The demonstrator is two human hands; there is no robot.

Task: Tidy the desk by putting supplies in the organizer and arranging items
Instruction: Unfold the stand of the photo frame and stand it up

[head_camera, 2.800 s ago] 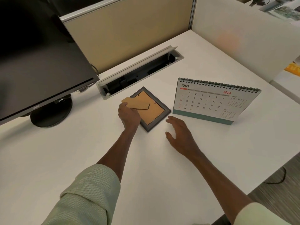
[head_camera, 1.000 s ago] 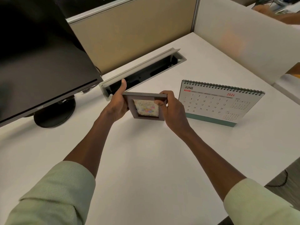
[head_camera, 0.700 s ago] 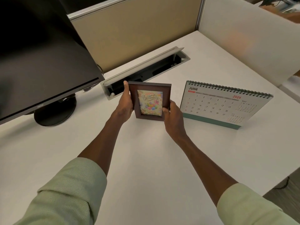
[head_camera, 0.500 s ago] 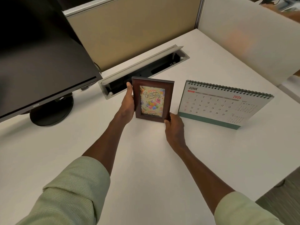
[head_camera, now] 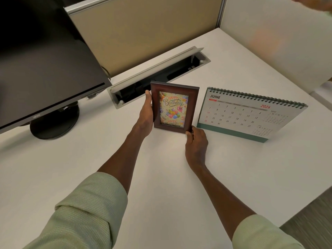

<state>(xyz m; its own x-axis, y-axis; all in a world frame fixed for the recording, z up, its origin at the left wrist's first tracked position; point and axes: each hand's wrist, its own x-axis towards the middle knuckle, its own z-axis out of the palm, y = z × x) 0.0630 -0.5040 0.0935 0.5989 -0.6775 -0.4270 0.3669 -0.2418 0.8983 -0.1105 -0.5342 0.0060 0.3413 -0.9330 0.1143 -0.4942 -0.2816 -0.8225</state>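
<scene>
A brown picture frame with a "Happy Birthday" balloon card stands upright on the white desk, facing me. My left hand grips its left edge, thumb on the front rim. My right hand pinches its lower right corner. A spiral desk calendar showing June 2026 stands just right of the frame. No organizer is in view.
A black monitor on a round stand fills the left. An open grey cable tray is set into the desk behind the frame. Partition walls close the back and right. The desk's edge runs at the lower right.
The frame lay face down with my left hand on its back stand. Both hands lifted it, turned it to face me and stood it upright beside the calendar.
</scene>
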